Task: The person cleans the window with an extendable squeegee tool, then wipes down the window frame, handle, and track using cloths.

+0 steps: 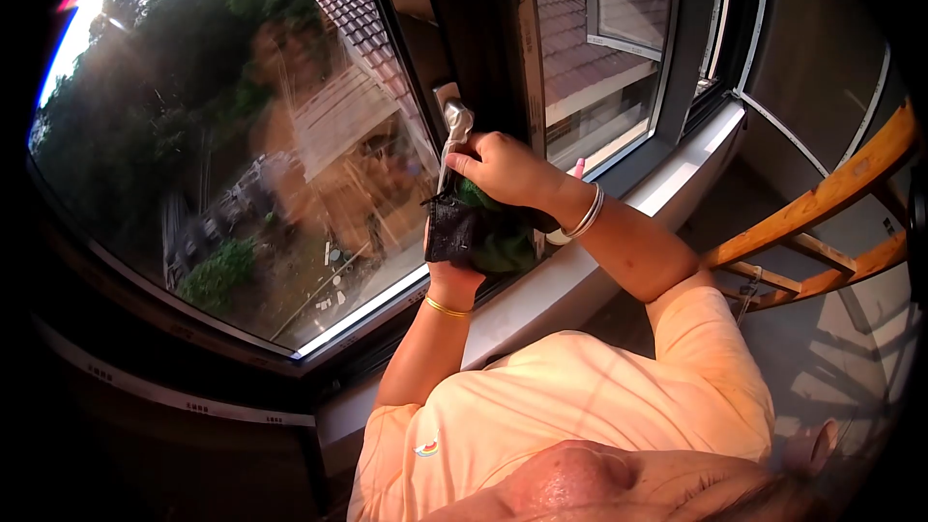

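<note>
My right hand [507, 169], with a silver bangle at the wrist, is closed around the lower part of a silver window handle [454, 121]. The handle looks wrapped in crinkled clear film and sits on the dark window frame [474, 29]. Just below, my left hand [454, 275], with a gold bangle, is mostly covered by a bunched dark green and black cloth [483, 232]. The cloth lies against the frame under my right hand. The fingers of my left hand are hidden behind it.
A large glass pane [242, 155] stands to the left, with trees and building materials outside. On the right are another window [599, 48] and a white sill [677, 159]. A wooden ladder [822, 203] leans at the far right, close to my right elbow.
</note>
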`<state>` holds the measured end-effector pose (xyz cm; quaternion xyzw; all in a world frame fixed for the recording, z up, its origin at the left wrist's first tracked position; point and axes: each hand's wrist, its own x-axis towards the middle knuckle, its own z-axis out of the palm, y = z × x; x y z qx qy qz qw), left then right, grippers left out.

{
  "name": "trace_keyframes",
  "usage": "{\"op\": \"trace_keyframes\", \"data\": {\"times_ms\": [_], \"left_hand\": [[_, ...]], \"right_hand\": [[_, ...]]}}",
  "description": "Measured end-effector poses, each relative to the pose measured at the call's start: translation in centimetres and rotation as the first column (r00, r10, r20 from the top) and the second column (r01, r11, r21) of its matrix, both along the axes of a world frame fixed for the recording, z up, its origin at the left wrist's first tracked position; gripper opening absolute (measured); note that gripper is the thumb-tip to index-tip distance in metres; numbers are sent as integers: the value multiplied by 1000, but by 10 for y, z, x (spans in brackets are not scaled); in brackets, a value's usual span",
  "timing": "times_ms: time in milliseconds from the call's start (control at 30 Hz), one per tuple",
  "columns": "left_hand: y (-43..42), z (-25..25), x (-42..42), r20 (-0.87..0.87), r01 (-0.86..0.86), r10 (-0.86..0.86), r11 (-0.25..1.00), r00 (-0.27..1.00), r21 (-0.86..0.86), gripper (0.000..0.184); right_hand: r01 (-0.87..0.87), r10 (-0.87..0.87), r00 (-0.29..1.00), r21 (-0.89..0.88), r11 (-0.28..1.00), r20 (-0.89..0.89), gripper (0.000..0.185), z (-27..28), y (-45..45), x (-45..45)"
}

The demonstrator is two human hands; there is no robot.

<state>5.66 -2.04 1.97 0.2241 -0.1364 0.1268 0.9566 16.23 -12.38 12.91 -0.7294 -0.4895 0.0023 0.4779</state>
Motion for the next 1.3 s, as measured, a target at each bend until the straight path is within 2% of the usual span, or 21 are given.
{"op": "trace_keyframes", "data": {"times_ms": [133, 333, 400, 467, 533, 600, 667, 700, 733, 767, 800, 833, 867, 900, 933, 1033, 1100, 1200, 1300], "left_hand": [[2, 1, -2, -15, 53, -55, 994, 998, -96, 51], [3, 0, 1, -45, 17, -18, 1000, 999, -19, 50], [8, -7, 5, -18, 9, -8, 1000, 1000, 24, 51], [8, -9, 7, -81, -39, 40, 999, 996, 20, 51], [8, -10, 8, -63, -34, 36, 999, 997, 25, 51], [9, -5, 4, -42, -41, 42, 999, 998, 31, 51], [5, 10, -2, -11, -73, 74, 990, 997, 124, 46], [5, 18, -6, 1, -88, 88, 990, 996, 115, 46], [4, 25, -13, -20, -28, 29, 996, 999, 81, 45], [4, 27, -18, -41, 35, -33, 998, 999, 47, 45], [8, 20, -15, -42, 28, -26, 999, 999, 39, 45], [7, 21, -9, 78, -24, 17, 995, 997, 95, 47], [6, 22, -10, 59, 56, -56, 998, 997, -1, 53], [4, 24, -12, 43, 129, -126, 986, 991, -101, 59], [1, 31, -13, 53, 129, -124, 986, 991, -108, 59], [3, 38, -5, -96, 202, -211, 975, 973, -96, 73], [3, 35, 2, -76, 232, -244, 963, 967, -134, 71], [-6, 42, 10, -112, 217, -236, 963, 965, -157, 68], [-16, 60, 15, -144, 264, -270, 963, 952, -61, 76]], "right_hand": [[-53, 56, 997, 63, 997, -47, 35, 3, 0, -1], [-21, 23, 998, 35, 999, -54, 32, -5, 4, 1], [-48, 57, 994, 100, 994, -90, 31, -12, 7, 5], [-61, 74, 990, 109, 992, -117, 32, -13, 7, 6], [-78, 94, 986, 114, 990, -141, 32, -12, 4, 7], [-18, 23, 993, 38, 999, -117, 33, -3, -10, 3], [119, -116, 993, 163, 979, -26, 33, 5, -26, -1], [176, -181, 983, 215, 961, 4, 34, 11, -30, -4], [231, -246, 969, 266, 936, 25, 35, 18, -32, -9], [278, -325, 936, 280, 919, 137, 39, 22, -27, -9], [325, -402, 883, 302, 896, 242, 42, 27, -21, -9], [404, -481, 819, 283, 870, 312, 47, 36, -16, -16], [400, -476, 821, 277, 873, 316, 47, 38, -9, -14], [428, -479, 777, 215, 878, 409, 48, 41, -1, -9], [460, -471, 727, 155, 874, 500, 50, 43, 5, -6], [491, -520, 687, 203, 847, 508, 43, 38, 9, -13], [555, -578, 605, 231, 799, 547, 40, 33, 8, -22], [628, -629, 609, 191, 754, 482, 43, 28, 11, -32], [631, -625, 593, 190, 753, 507, 41, 23, 10, -31]]}}
